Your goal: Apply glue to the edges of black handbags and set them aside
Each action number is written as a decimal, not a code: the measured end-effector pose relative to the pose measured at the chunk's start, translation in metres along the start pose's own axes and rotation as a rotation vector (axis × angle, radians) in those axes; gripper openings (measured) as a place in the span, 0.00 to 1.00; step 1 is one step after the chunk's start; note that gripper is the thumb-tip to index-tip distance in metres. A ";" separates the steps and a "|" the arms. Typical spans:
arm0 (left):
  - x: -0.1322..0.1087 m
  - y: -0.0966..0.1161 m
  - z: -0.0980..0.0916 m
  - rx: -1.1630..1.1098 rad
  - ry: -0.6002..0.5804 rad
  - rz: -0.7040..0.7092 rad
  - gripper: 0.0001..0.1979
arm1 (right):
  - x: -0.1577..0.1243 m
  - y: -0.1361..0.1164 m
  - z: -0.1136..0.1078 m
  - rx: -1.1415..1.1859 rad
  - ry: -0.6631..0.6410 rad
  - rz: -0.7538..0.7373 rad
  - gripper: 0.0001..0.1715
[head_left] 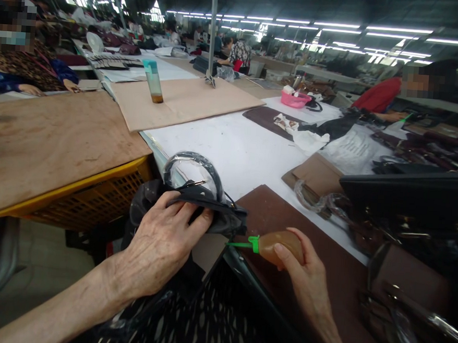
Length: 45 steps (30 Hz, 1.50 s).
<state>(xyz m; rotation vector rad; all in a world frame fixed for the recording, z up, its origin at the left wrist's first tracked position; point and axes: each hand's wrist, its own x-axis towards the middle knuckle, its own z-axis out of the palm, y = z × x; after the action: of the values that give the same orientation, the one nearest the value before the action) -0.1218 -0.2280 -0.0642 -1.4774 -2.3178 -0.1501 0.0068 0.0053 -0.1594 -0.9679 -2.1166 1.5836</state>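
Note:
My left hand (pixel 163 245) grips the edge of a dark leather bag piece (pixel 211 207), with the fingers curled over its rim. A black strap wrapped in clear plastic (pixel 192 171) loops up from that piece. My right hand (pixel 304 273) holds a small amber squeeze bottle (pixel 281 245) with a green nozzle (pixel 241 243). The nozzle tip points left at the edge of the dark piece, just below my left fingers. Both hands work over a brown board (pixel 288 217) at the table's near edge.
A yellow plastic crate (pixel 94 196) sits under a plywood top (pixel 51 138) on the left. A teal-capped bottle (pixel 153 81) stands on cardboard further back. Dark bags and hardware (pixel 413 226) crowd the right. A pink tray (pixel 294 99) and other seated workers are beyond.

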 end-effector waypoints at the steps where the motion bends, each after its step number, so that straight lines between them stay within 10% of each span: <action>1: 0.000 0.000 0.000 0.002 0.005 0.000 0.17 | -0.002 0.001 0.001 0.025 -0.027 0.028 0.30; 24: 0.001 -0.002 0.009 0.045 0.051 0.020 0.16 | -0.047 -0.003 0.008 0.112 -0.217 0.146 0.33; 45: 0.004 -0.003 0.010 0.070 0.054 0.026 0.16 | -0.045 0.007 0.004 0.132 -0.132 0.199 0.33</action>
<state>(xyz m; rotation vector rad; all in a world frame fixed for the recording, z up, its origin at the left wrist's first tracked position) -0.1286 -0.2233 -0.0719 -1.4506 -2.2377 -0.1001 0.0395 -0.0272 -0.1610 -1.0842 -2.0206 1.9059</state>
